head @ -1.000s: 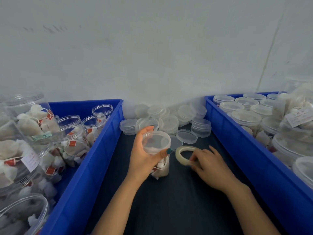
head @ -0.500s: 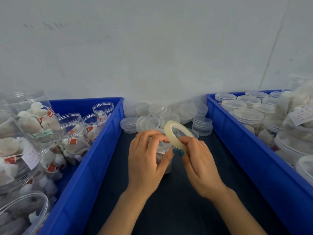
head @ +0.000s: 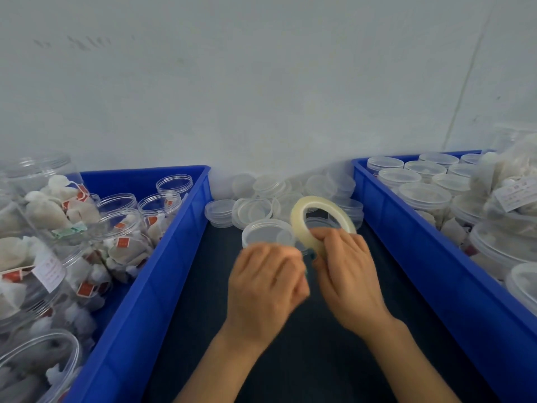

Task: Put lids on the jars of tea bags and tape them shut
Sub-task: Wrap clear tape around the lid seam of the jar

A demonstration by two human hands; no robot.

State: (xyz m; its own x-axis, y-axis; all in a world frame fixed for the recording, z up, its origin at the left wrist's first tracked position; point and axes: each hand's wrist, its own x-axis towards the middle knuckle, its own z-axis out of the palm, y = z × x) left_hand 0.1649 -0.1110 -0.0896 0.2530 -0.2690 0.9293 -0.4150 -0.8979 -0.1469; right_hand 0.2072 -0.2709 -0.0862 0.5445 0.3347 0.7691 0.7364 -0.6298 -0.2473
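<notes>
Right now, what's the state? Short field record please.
right hand: holds the tape roll on edge
left hand: fingers curled beside the roll; blurred, grip unclear
lidded jar: stands just beyond the left hand
left bin: open jars of tea bags
right bin: capped jars
spare lids: piled between the bins, at the back

A plain, pale grey-white painted wall fills the upper half of the view, lit softly and evenly. Faint dark scuff marks smudge it at the upper left, and a thin dark slanting line runs down it at the right. Below, a dark matt worktop reaches back toward the wall. On it stand 2 bright blue rectangular plastic crates, the left crate and the right crate, with a lane of the dark surface between them
</notes>
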